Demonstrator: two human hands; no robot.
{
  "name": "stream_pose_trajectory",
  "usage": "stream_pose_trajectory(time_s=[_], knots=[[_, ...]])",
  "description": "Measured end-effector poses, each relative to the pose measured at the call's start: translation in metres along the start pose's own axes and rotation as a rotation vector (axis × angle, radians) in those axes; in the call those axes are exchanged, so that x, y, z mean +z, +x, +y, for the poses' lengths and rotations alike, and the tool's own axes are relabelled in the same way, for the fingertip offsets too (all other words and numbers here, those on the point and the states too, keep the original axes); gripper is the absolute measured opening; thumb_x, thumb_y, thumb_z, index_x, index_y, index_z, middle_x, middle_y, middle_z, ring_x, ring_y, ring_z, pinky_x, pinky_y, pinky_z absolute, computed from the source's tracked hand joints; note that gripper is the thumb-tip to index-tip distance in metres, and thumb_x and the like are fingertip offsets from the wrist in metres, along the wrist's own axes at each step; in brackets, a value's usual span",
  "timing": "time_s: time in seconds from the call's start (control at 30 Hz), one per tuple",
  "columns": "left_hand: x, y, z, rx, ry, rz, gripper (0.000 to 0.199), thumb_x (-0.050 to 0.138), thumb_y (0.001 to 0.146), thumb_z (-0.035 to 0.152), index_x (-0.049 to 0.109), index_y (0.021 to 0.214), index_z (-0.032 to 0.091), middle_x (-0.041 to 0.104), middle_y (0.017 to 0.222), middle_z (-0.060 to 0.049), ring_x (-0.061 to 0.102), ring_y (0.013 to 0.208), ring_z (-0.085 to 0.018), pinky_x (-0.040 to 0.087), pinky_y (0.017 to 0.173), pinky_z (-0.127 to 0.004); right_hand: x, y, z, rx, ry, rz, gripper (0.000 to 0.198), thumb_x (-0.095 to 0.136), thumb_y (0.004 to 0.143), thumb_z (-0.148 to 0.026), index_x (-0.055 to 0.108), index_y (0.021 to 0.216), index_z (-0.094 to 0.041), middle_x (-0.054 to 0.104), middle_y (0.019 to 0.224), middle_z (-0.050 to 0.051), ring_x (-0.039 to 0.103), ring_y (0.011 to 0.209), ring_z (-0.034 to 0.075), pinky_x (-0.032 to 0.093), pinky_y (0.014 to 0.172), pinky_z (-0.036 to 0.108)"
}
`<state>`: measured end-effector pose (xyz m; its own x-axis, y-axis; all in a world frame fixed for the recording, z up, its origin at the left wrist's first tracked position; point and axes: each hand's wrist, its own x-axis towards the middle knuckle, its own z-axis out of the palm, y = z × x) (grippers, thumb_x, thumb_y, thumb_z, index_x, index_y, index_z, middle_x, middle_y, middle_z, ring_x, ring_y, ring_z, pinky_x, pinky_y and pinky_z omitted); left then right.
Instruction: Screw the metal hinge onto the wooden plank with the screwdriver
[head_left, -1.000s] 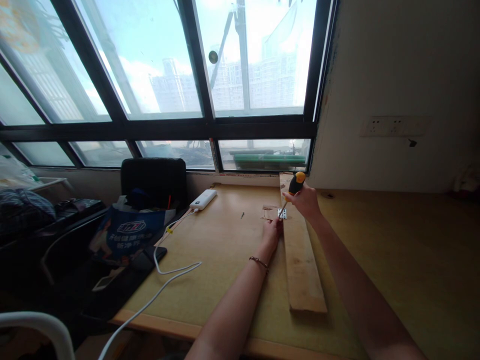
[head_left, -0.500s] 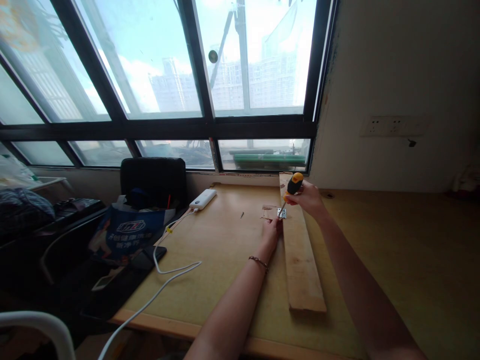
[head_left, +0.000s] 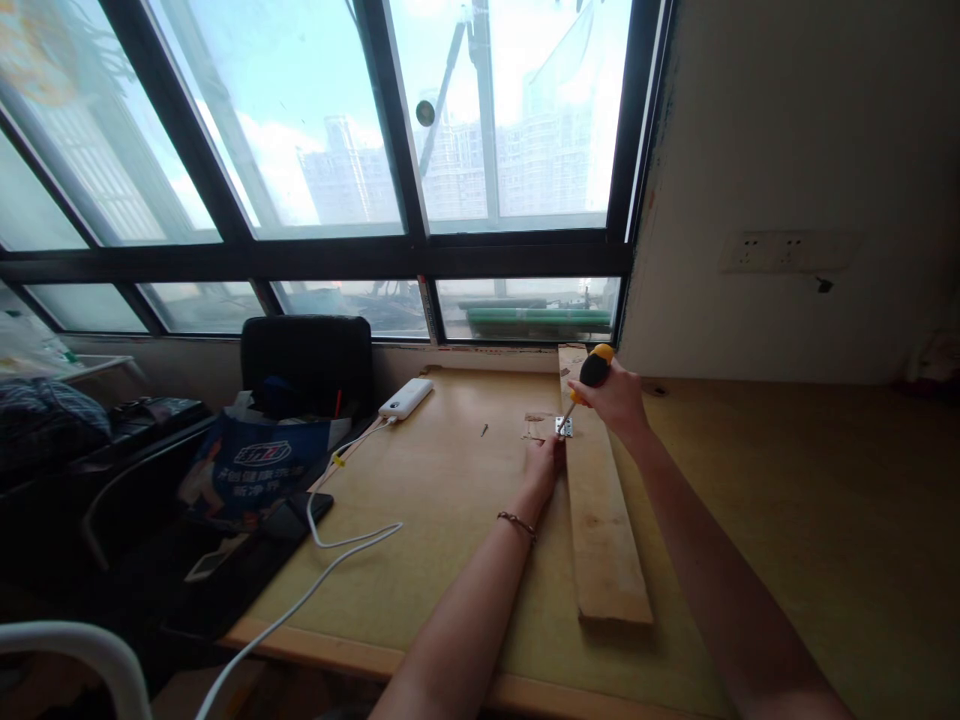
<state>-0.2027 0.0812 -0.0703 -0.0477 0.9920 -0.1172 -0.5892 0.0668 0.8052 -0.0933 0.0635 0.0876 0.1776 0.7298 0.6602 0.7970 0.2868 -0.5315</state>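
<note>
Now screwdriver (head_left: 587, 381) handle slightly higher.

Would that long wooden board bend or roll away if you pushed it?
Probably neither. The wooden board looks thick and flat-sided, so it should stay stiff and slide, not roll. It lies flat on the table, so tipping seems unlikely. The left hand rests against its edge, perhaps because it might shift under the screwdriver.
</note>
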Motion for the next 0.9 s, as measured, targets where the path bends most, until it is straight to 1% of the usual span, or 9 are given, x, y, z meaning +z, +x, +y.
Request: stream_pose_trajectory(time_s=[0.1, 0.2, 0.33, 0.57, 0.7, 0.9], knots=[[-0.0023, 0.0022, -0.0005, -0.055, -0.039, -0.055, 0.017, 0.062, 0.065, 0.026, 0.056, 0.072, 0.012, 0.065, 0.071, -0.008, 0.061, 0.061, -0.016, 0.048, 0.060, -0.029, -0.0011, -0.0005, -0.0006, -0.004, 0.003, -0.013, 0.032, 0.066, 0.062, -0.043, 0.054, 0.079, -0.019, 0.065, 0.071, 0.007, 0.063, 0.069, 0.025, 0.043, 0.058, 0.029], [-0.0041, 0.0052, -0.0013, -0.080, -0.037, -0.038, 0.018, 0.062, 0.065, 0.026, 0.056, 0.074, 0.012, 0.065, 0.072, -0.008, 0.061, 0.061, -0.015, 0.048, 0.058, -0.027, -0.0014, -0.0006, -0.0001, -0.007, 0.017, -0.012, 0.031, 0.067, 0.062, -0.042, 0.054, 0.077, -0.019, 0.065, 0.070, 0.007, 0.063, 0.068, 0.024, 0.043, 0.058, 0.028], [-0.0045, 0.0082, -0.0032, -0.059, 0.008, 0.002, 0.017, 0.061, 0.066, 0.026, 0.055, 0.072, 0.012, 0.063, 0.069, -0.006, 0.059, 0.057, -0.013, 0.046, 0.056, -0.025, -0.0004, 0.0001, 0.0017, -0.004, 0.018, -0.005, 0.032, 0.067, 0.061, -0.043, 0.053, 0.077, -0.019, 0.064, 0.068, 0.006, 0.063, 0.067, 0.025, 0.043, 0.056, 0.028], [-0.0005, 0.0048, -0.0003, -0.046, 0.029, 0.050, 0.012, 0.060, 0.068, 0.022, 0.053, 0.064, 0.013, 0.057, 0.056, -0.002, 0.055, 0.048, -0.011, 0.044, 0.052, -0.023, 0.0012, 0.0007, 0.0020, 0.012, 0.037, -0.028, 0.032, 0.070, 0.059, -0.039, 0.053, 0.078, -0.019, 0.064, 0.068, 0.005, 0.063, 0.066, 0.023, 0.043, 0.056, 0.027], [0.0009, 0.0020, 0.0027, -0.044, 0.037, 0.063, 0.010, 0.058, 0.069, 0.020, 0.053, 0.064, 0.013, 0.057, 0.056, -0.002, 0.055, 0.049, -0.011, 0.045, 0.054, -0.024, 0.0018, 0.0003, 0.0012, 0.014, 0.032, -0.038, 0.034, 0.072, 0.058, -0.039, 0.053, 0.076, -0.018, 0.064, 0.067, 0.005, 0.062, 0.064, 0.022, 0.043, 0.055, 0.027], [-0.0009, 0.0027, 0.0017, -0.062, 0.038, 0.037, 0.010, 0.058, 0.069, 0.022, 0.055, 0.064, 0.014, 0.058, 0.060, -0.003, 0.056, 0.054, -0.013, 0.046, 0.058, -0.026, -0.0012, 0.0011, 0.0012, 0.012, 0.031, -0.037, 0.031, 0.069, 0.060, -0.039, 0.053, 0.077, -0.019, 0.063, 0.066, 0.004, 0.062, 0.065, 0.023, 0.044, 0.057, 0.028]])
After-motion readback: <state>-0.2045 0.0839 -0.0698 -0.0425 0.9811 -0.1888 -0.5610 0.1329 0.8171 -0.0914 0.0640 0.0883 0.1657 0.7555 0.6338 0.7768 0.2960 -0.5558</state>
